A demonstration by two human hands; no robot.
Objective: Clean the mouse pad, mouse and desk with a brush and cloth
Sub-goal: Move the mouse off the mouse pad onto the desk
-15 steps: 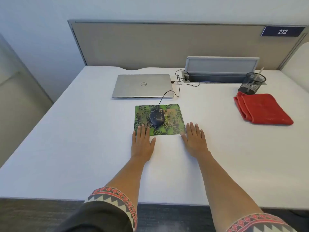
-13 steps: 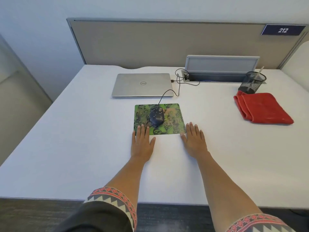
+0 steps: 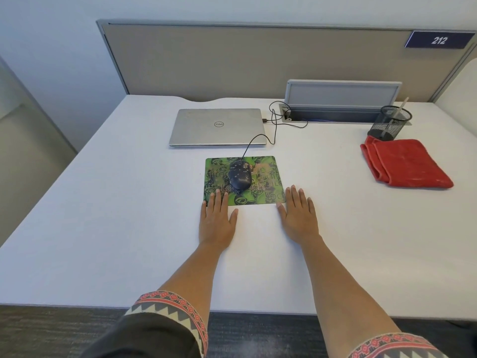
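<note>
Resting flat, palms down, fingers straight, holding nothing: left hand (image 3: 218, 223) and right hand (image 3: 299, 220) on white desk (image 3: 129, 202). Green patterned mouse pad (image 3: 265, 171), rectangular, lies just beyond both hands; left fingertips (image 3: 218, 193) overlap its near edge, and the right hand's thumb side meets its near right corner. Dark speckled corded mouse (image 3: 240, 175) sits on the pad, just beyond the left fingertips. Folded red cloth (image 3: 405, 164) well right of the right hand, bare desk between.
</note>
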